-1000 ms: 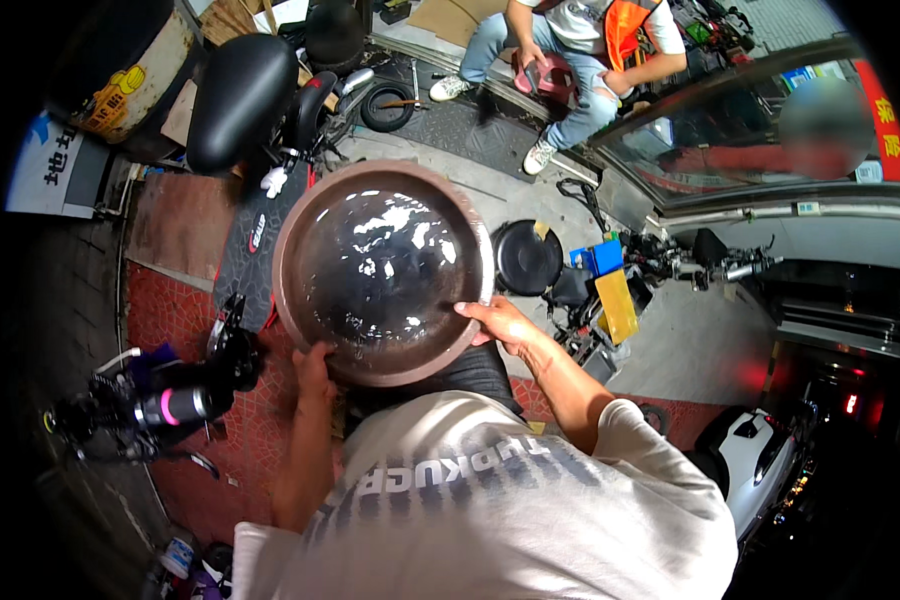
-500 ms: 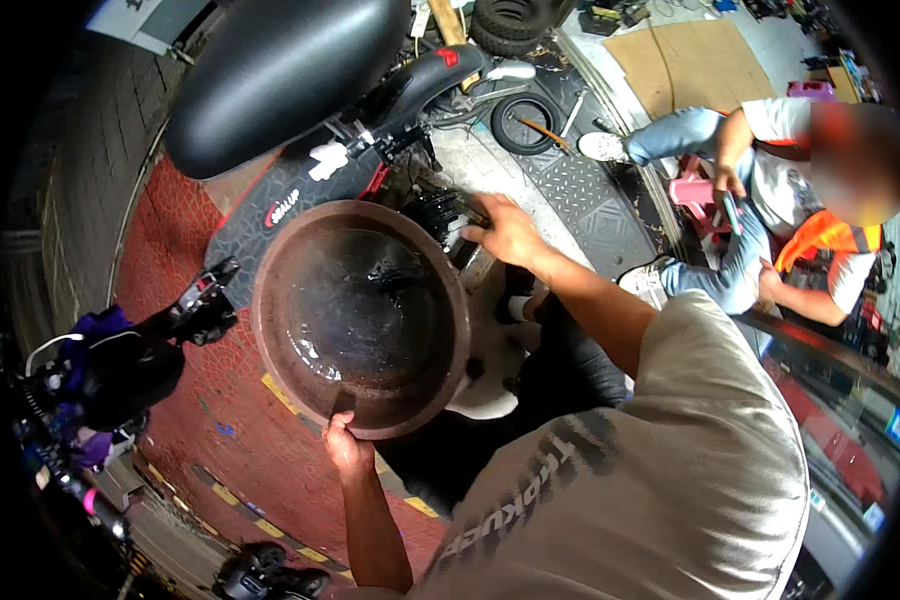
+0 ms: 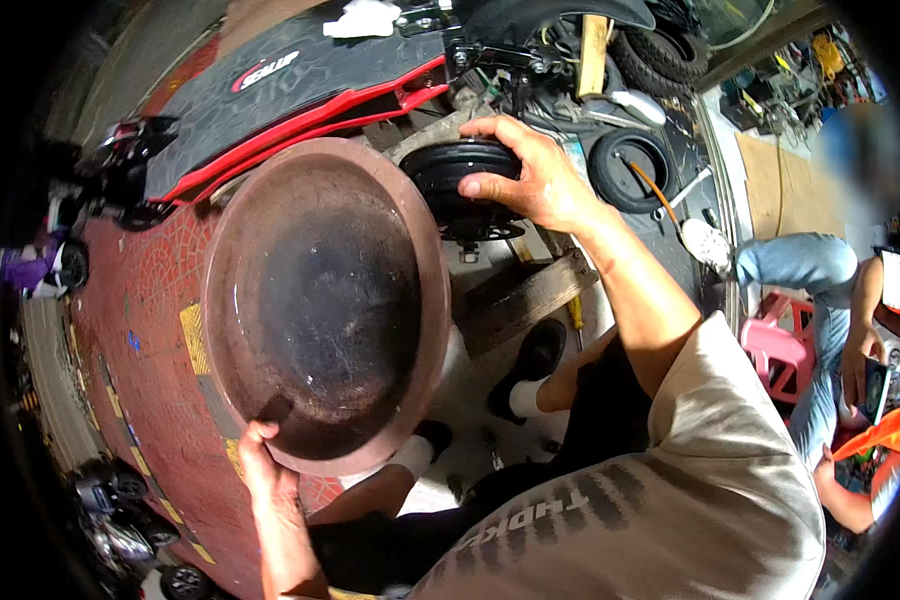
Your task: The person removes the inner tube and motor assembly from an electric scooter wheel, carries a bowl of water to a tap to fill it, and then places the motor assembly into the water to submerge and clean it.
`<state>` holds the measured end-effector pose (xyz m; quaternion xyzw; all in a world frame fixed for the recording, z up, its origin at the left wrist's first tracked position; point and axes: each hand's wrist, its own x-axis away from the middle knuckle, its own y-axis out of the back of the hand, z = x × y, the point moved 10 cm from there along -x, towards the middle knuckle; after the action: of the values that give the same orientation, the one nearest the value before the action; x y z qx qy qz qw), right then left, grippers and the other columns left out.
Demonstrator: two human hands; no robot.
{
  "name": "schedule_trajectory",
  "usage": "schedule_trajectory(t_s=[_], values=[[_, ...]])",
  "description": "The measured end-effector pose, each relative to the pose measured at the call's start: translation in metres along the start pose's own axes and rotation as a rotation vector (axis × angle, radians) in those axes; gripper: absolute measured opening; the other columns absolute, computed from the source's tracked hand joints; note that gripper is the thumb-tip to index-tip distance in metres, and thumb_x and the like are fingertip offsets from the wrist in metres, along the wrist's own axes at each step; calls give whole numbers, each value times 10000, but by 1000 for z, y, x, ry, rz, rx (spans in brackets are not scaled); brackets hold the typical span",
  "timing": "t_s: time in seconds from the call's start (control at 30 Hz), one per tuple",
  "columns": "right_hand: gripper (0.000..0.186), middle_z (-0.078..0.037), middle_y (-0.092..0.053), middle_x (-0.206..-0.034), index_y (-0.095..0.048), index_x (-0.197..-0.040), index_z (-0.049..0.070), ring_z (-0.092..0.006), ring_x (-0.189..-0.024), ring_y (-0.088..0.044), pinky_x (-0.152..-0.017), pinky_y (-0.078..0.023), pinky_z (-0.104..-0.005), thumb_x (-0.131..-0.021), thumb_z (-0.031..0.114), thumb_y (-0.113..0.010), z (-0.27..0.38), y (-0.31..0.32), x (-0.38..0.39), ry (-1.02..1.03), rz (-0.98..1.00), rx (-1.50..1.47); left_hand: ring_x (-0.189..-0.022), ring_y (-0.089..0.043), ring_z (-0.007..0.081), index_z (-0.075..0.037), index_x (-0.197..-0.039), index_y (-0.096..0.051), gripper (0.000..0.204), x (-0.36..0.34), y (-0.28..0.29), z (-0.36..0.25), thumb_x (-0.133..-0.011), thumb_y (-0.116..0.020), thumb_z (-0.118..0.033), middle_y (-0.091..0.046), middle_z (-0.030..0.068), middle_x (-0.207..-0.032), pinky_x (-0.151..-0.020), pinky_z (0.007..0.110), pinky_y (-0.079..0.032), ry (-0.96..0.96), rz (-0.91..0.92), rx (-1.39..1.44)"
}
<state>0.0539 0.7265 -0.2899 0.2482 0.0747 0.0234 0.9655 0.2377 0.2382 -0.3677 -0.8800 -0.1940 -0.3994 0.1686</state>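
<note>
A wide brown basin (image 3: 240, 280) hangs tilted in front of me, its dark inside wet-looking. Around its near-left rim my left hand (image 3: 268, 465) is closed, with the thumb on the inner side. To the right of the basin is a black wheel hub (image 3: 455, 185), its axle end pointing down. My right hand (image 3: 545, 185) grips the hub's right side, thumb and fingers spread around it. The basin's far-right rim is close beside the hub; whether they touch I cannot tell.
A scooter with a black deck (image 3: 300, 80) and red edge lies across the top. Below the hub is a wooden block (image 3: 525, 300). A tyre (image 3: 632, 170) lies on the right. A person with a phone (image 3: 875, 390) sits by a pink stool (image 3: 775, 345).
The view has shifted, so the scooter's seat is out of sight. The basin has tilted and shows less shining water inside. The hub in my right hand shows more fully.
</note>
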Motion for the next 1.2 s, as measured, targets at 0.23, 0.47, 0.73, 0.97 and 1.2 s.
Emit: schedule_trajectory(t_s=[0.23,0.47,0.73,0.97,1.2], values=[[788,-193,-648,-1336,-613,-1354,65,-353,-1260,-625,-1067,-486,-442,-755,499,-883,9,-13,-3,219,-47,206,-716,-579,219,-119,-740,-585,85,3,21,-23,-776,-658,-141,-565,38,-745,-606,372,-482,-172,-53,-13],[774,-155,-668,-1285,-572,-1374,57,-286,-1186,-636,-1064,-482,-395,-753,349,-931,-13,-5,2,272,-73,86,-725,-669,364,-85,-860,-629,83,15,10,-20,-790,-636,-128,-639,159,-838,-597,559,-597,-297,42,156],[996,-279,-666,-1210,-514,-1346,-57,-373,-1135,-639,-1032,-483,-439,-713,600,-912,-55,11,-5,63,-143,307,-826,-695,386,30,-990,-615,259,46,12,2,-748,-640,-58,-651,208,-922,-691,596,-590,-281,-115,241],[817,-208,-657,-1127,-522,-1265,-11,-322,-1051,-620,-1009,-471,-399,-744,461,-938,-44,12,9,222,-193,263,-742,-694,351,-3,-824,-632,88,52,15,4,-770,-629,-72,-662,180,-826,-676,559,-604,-242,-118,179],[732,-148,-660,-1082,-577,-1151,-34,-252,-993,-610,-965,-487,-358,-739,445,-945,-37,4,4,115,-202,139,-737,-719,333,20,-918,-619,174,48,11,3,-771,-625,-72,-663,187,-852,-679,528,-644,-255,-104,225]])
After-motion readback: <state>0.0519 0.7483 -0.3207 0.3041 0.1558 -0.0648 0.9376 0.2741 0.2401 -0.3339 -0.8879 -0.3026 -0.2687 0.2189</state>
